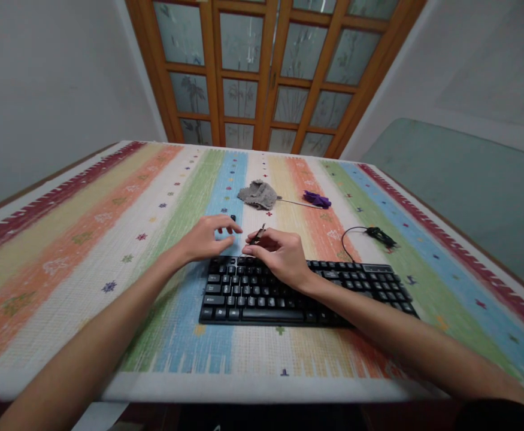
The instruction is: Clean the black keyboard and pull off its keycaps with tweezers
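A black keyboard (304,290) lies on the striped tablecloth (109,239) near the front edge. My right hand (282,254) hovers over its upper left keys, fingers closed in a pinch on a thin dark tool (258,233) that points up and away. My left hand (208,238) is just beyond the keyboard's top left corner, fingers curled, with a small black keycap (233,218) at its fingertips. Whether it grips the keycap is unclear.
A crumpled grey cloth (257,194) lies past the hands. A purple-handled brush (315,199) with a thin shaft is to its right. The keyboard's black cable (369,232) loops at the right. Wooden glass-paned doors (266,72) stand behind the table.
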`<move>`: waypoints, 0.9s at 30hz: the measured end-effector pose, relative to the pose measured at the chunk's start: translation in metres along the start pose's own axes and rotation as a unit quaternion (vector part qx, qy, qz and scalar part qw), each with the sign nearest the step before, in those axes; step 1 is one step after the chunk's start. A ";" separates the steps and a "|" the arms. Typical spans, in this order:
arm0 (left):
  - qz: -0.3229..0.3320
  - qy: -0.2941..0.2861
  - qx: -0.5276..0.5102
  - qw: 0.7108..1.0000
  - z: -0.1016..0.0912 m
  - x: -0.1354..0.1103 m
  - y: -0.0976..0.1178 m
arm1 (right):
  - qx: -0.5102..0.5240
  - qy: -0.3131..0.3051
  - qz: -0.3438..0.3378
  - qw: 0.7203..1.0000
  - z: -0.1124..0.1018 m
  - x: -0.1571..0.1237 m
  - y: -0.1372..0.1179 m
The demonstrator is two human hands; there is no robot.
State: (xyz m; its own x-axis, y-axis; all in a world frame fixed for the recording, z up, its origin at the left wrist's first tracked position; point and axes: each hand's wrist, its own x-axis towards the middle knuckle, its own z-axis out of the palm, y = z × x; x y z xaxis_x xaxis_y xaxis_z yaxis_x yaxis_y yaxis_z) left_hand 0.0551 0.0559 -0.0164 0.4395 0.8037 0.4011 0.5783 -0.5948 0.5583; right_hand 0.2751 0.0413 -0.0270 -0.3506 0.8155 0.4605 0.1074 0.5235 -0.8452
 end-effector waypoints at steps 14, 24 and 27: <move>-0.004 -0.050 -0.026 0.998 0.019 -0.031 0.015 | -0.029 -0.011 -0.055 0.998 0.002 -0.002 -0.006; -0.004 -0.056 -0.018 0.998 0.017 -0.036 0.015 | -0.113 -0.069 -0.135 0.982 0.004 0.003 -0.005; -0.012 -0.052 -0.024 0.998 0.016 -0.037 0.015 | -0.133 -0.078 -0.145 0.977 0.002 0.002 -0.006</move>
State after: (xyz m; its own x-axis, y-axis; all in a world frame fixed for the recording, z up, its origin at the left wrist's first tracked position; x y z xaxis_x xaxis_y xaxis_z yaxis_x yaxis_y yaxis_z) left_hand 0.0587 0.0176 -0.0348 0.4967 0.8104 0.3108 0.5568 -0.5722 0.6021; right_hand 0.2717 0.0397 -0.0218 -0.5376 0.5861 0.6062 0.2125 0.7899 -0.5753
